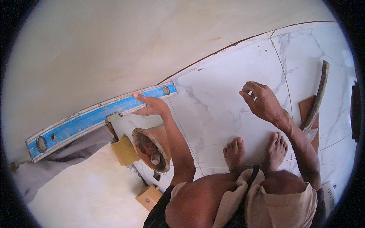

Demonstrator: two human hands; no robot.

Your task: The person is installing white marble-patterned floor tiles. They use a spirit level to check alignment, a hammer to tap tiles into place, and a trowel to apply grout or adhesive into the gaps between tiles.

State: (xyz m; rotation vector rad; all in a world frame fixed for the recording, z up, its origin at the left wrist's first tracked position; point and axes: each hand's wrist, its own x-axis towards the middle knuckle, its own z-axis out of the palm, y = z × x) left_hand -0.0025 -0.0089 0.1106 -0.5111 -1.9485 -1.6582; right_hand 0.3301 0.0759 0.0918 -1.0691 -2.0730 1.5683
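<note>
A long blue spirit level (76,123) lies lengthwise along the pale wall, with my left hand (152,105) gripping it near its right end, thumb over its face. Below that hand is a dirty orange container (159,135) with dark residue inside. My right hand (262,99) hovers over the white marble-look tiles (205,114), its fingers loosely curled and apart, holding nothing visible. To its right lies a tool with a long wooden handle (319,93) and metal blade, on or beside reddish-brown pieces (306,102).
My bare feet (234,152) and bent knees are at the bottom. At the left are grey cloth (57,167), a pale surface (83,190), a yellowish piece (125,152) and a tan object (148,197). The wall (114,45) spans the top. A dark object (355,110) sits at the far right.
</note>
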